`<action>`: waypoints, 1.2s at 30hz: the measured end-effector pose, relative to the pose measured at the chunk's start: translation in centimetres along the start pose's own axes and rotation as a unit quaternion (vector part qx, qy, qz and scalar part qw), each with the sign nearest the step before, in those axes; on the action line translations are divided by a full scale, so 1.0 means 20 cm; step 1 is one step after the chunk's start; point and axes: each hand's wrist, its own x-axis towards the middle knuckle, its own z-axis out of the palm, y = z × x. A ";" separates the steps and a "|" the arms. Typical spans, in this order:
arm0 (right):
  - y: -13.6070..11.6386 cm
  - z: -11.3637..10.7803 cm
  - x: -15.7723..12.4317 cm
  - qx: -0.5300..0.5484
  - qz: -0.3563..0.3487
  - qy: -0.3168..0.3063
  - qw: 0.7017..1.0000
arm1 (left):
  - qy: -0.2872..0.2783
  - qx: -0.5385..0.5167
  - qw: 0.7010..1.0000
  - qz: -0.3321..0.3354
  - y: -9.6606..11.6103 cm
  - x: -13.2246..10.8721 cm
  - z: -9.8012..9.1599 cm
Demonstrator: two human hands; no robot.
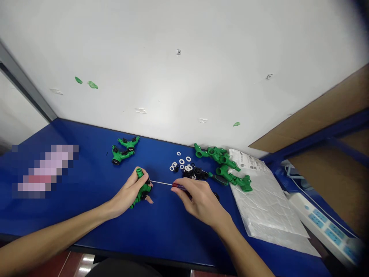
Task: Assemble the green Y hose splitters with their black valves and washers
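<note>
My left hand [131, 190] is shut around a green plastic hose splitter [143, 191] with black fittings, and its fingers hide part of it. My right hand [200, 200] grips a red-handled screwdriver [178, 186]. The thin metal shaft runs left, and its tip is at or very near a black part of the held splitter. Close to my right hand lie a scatter of white washers [181, 163] and a heap of small black fittings [194, 173]. Two joined green splitters [125, 149] sit beyond my left hand.
More green fittings [221, 161] lie at the far edge of the blue workbench [86, 227], beside a dark-handled tool [220, 179]. A white padded bag [266, 200] lies on the right. A power strip [323, 225] sits lower right. A white wall rises behind, and a pixelated patch covers the left.
</note>
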 end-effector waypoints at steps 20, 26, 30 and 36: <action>-0.07 0.00 0.04 0.008 -0.002 0.020 1.000 | 0.014 -0.003 0.998 -0.054 0.03 -0.02 0.02; -0.08 -0.01 0.05 -0.072 0.061 -0.024 0.995 | -0.003 0.011 0.999 -0.037 0.01 -0.02 0.00; -0.10 -0.07 0.06 -0.027 0.080 -0.088 0.993 | 0.016 -0.019 0.999 -0.041 0.03 -0.01 0.02; -0.06 -0.06 0.05 -0.117 -0.055 -0.056 0.990 | 0.022 -0.035 0.997 -0.058 0.06 -0.02 0.03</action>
